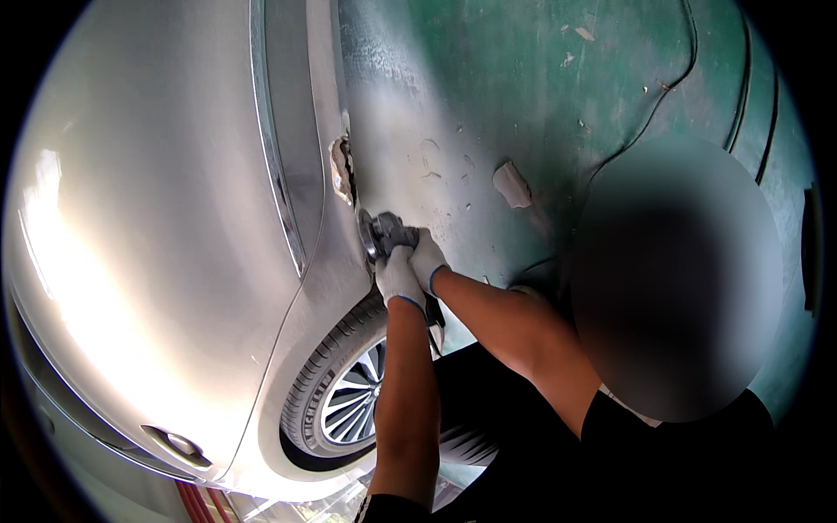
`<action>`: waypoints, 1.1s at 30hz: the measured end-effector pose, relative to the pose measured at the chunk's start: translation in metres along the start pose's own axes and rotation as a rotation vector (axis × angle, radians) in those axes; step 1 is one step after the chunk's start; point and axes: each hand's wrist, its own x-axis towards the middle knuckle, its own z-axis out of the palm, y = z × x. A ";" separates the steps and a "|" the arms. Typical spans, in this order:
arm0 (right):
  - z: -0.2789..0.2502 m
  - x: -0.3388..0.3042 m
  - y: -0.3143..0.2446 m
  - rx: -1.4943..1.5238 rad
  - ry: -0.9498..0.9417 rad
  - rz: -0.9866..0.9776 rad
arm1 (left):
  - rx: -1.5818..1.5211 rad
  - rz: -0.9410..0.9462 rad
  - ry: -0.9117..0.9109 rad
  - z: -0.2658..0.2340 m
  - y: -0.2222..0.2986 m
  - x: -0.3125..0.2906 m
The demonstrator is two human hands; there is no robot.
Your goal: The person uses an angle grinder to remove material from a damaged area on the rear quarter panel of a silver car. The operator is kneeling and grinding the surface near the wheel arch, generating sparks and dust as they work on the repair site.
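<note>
A dark angle grinder (pixel 390 230) is gripped by both of my hands, which wear white gloves with blue cuffs. My left hand (pixel 400 277) is closed round its body, nearer the wheel. Beside it, my right hand (pixel 428 258) is closed on the other end, fingers partly hidden. The grinder's disc (pixel 365 235) stands edge-on at the lower sill of a silver car (pixel 174 218); whether it touches the metal I cannot tell. Just beyond the grinder, a ragged, torn hole (pixel 343 172) opens in the sill.
A wheel with a black tyre (pixel 307 410) sits close to my left forearm. On the green floor (pixel 523 78) lie a grey, flat broken piece (pixel 513 185) and small debris. A black cable (pixel 649 128) curves across at right. A large blurred oval (pixel 676 279) hides the right side.
</note>
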 end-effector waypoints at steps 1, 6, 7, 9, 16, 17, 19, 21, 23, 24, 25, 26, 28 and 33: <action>-0.005 -0.012 -0.021 -0.041 -0.046 -0.001 | 0.004 -0.006 0.002 -0.004 0.005 -0.001; -0.010 -0.028 -0.018 -0.110 -0.093 0.075 | -0.042 -0.077 0.060 -0.020 -0.028 0.014; -0.008 -0.029 -0.015 -0.117 -0.081 0.078 | -0.024 -0.073 0.061 -0.022 -0.028 0.014; -0.004 -0.024 -0.011 -0.107 -0.064 0.111 | -0.098 0.010 0.002 -0.017 -0.025 0.008; -0.014 -0.024 -0.004 -0.126 -0.034 0.184 | 0.056 -0.221 -0.205 -0.029 -0.031 0.024; -0.016 -0.031 0.000 -0.148 0.013 0.216 | 0.253 -0.106 -0.331 -0.040 -0.035 0.026; -0.015 -0.041 0.007 -0.090 -0.014 0.261 | 0.212 -0.268 -0.323 -0.043 -0.046 0.030; -0.019 -0.042 0.012 -0.038 -0.029 0.251 | 0.216 -0.290 -0.414 -0.050 -0.044 0.035; -0.017 -0.037 0.024 0.008 -0.030 0.201 | 0.195 -0.274 -0.490 -0.049 -0.033 0.018; -0.009 -0.042 0.028 0.028 -0.058 0.176 | 0.151 -0.304 -0.509 -0.063 -0.034 0.018; -0.005 -0.048 0.021 0.046 -0.106 0.148 | 0.099 -0.324 -0.531 -0.073 -0.035 0.024; -0.004 -0.056 0.016 0.033 -0.116 0.130 | 0.046 -0.343 -0.552 -0.084 -0.038 0.028; -0.006 -0.069 0.006 0.010 -0.114 0.092 | -0.012 -0.329 -0.584 -0.089 -0.036 0.020; 0.006 -0.064 0.003 -0.077 -0.059 0.086 | -0.096 -0.341 -0.519 -0.088 -0.035 0.035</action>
